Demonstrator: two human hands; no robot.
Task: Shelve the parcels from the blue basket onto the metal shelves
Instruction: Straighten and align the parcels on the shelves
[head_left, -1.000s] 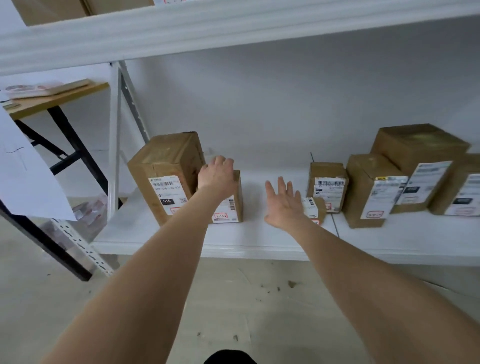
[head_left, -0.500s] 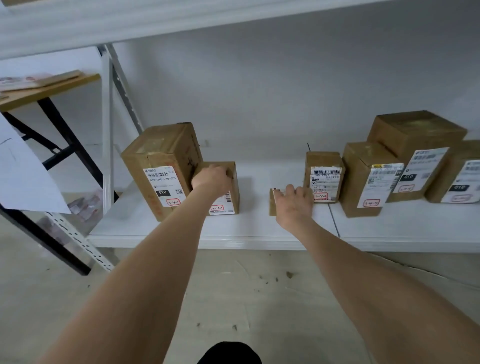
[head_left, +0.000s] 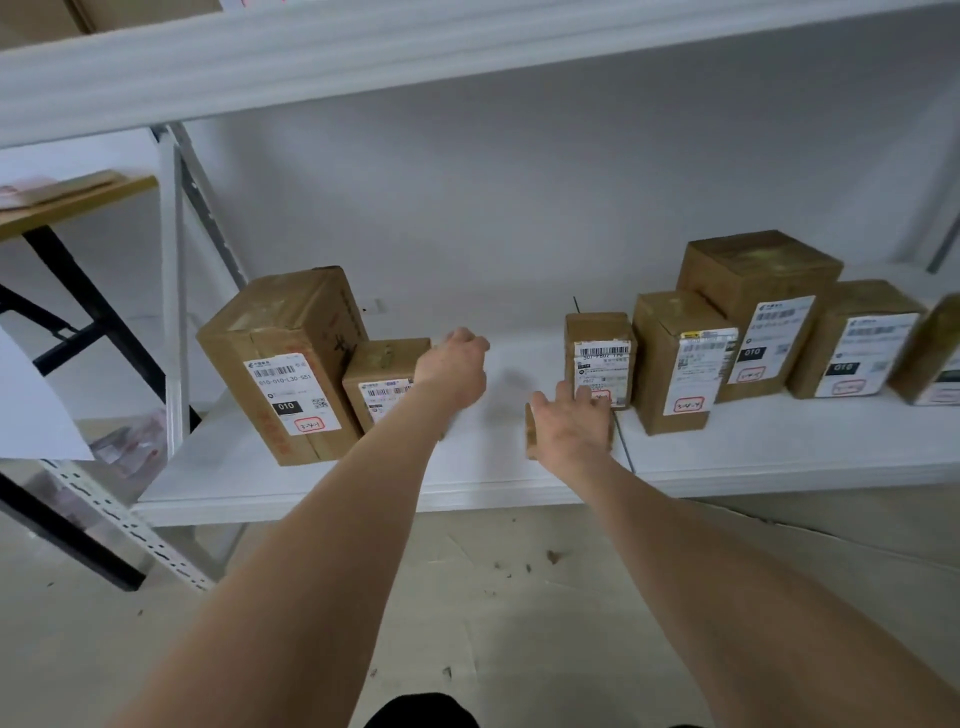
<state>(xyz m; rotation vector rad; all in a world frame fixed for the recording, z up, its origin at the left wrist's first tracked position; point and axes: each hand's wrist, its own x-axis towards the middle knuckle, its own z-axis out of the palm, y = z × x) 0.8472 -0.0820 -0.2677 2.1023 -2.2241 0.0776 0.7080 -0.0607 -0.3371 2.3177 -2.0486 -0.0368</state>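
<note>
A white metal shelf (head_left: 311, 483) carries a row of brown parcels. A tall parcel (head_left: 280, 358) stands at the left, with a small parcel (head_left: 382, 384) beside it. My left hand (head_left: 452, 369) hovers just right of that small parcel, fingers loosely curled, holding nothing. My right hand (head_left: 571, 426) lies flat over a little low parcel (head_left: 530, 436), of which only the left edge shows. Its fingertips reach the label of a small upright parcel (head_left: 600, 358). More parcels (head_left: 675, 358) (head_left: 758, 306) (head_left: 857, 338) stand to the right. The blue basket is out of view.
An upper shelf beam (head_left: 363, 52) runs overhead. A perforated white upright (head_left: 171, 291) bounds the shelf on the left. Beyond it stand a wooden table with black legs (head_left: 78, 192) and a white sheet (head_left: 31, 410). Bare shelf lies between my two hands.
My left hand has come off the small parcel and moved right. My right hand, which came down on the little parcel, has slid forward towards the small upright parcel.
</note>
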